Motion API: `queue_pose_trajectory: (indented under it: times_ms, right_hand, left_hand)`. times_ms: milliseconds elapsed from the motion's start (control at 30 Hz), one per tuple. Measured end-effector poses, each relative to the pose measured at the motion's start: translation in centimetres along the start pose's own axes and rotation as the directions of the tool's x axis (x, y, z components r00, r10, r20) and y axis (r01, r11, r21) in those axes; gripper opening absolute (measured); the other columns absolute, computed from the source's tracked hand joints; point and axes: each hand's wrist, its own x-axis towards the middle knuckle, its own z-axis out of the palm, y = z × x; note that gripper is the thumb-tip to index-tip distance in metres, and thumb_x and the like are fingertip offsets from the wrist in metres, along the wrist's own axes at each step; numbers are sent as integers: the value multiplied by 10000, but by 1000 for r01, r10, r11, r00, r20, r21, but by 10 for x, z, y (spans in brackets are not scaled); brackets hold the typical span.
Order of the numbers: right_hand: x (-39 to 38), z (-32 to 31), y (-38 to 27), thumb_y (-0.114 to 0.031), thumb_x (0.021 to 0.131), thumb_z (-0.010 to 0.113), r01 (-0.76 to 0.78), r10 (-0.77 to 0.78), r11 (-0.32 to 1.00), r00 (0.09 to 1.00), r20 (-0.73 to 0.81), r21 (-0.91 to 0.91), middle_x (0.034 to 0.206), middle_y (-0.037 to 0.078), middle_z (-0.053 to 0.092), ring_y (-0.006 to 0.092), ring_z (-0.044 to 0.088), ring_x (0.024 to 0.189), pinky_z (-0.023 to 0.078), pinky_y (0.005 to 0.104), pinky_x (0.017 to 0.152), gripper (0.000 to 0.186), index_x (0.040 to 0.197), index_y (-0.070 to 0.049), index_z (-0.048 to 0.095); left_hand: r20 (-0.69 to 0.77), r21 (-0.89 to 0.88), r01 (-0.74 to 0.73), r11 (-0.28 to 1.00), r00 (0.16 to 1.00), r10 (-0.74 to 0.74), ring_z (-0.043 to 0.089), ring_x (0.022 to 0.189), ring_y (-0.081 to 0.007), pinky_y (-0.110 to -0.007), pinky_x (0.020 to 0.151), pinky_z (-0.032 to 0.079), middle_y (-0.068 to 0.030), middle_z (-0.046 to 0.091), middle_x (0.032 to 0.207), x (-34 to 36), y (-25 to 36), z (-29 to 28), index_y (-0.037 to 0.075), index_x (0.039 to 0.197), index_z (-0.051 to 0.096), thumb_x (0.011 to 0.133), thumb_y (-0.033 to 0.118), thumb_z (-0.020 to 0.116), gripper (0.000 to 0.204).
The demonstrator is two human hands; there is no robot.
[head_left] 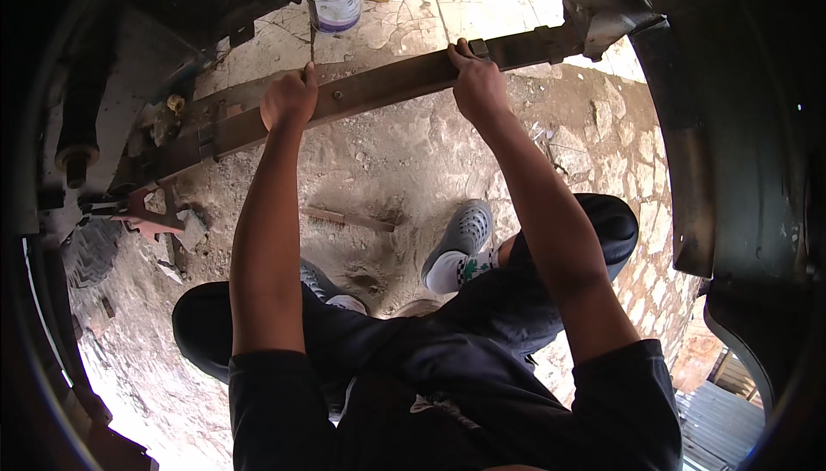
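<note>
- Far left, near a reddish, angular metal stand [153, 215], begins the long, dark brown metal bar [387, 84] that spans the frame, rising toward the right beneath dark vehicle-like bodywork.
- The left hand [289, 99] is closed on the bar left of its middle, thumb up; its far-side fingers are hidden.
- Between the hands the bar is unsupported by anything visible; the step appears to be steadying or positioning it. Below lies a wooden-handled bristle brush [366, 221].
- The right hand [480, 86] grips farther along, fingers over the upper edge.
- At the right end, by a bent metal bracket [607, 34], attachment is unclear; any shift would call for even, two-handed control.
</note>
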Motion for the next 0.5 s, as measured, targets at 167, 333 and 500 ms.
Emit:
queue_pose_trajectory:
  times_ms: [167,333,500]
  right_hand:
    - [-49,2,-9,42,822,479,34,-35,997,999,12,70,1477,160,500,383,699,997,581,454,882,555,1362,-45,580]
    - [14,-6,-4,30,856,470,84,-74,993,990,120,-80,1459,169,522,398,690,1003,577,465,885,539,1383,-44,555]
    - [-23,14,-11,73,779,487,78,-78,997,996,-46,-15,1435,136,549,394,685,1013,565,472,899,607,1352,-86,607]
  left_hand:
    - [-36,27,0,1000,999,1,705,984,-372,-482,870,550,-183,739,1000,1,-11,1,125,1022,773,998,564,408,571]
    - [5,-7,-12,1000,1000,12,699,1007,-371,-484,891,540,-189,735,1023,-1,-1,-2,127,1051,766,1002,562,392,576]
    - [-34,13,-4,1000,999,4,705,973,-381,-491,862,548,-195,737,984,-2,-6,-1,103,1007,770,1006,556,392,589]
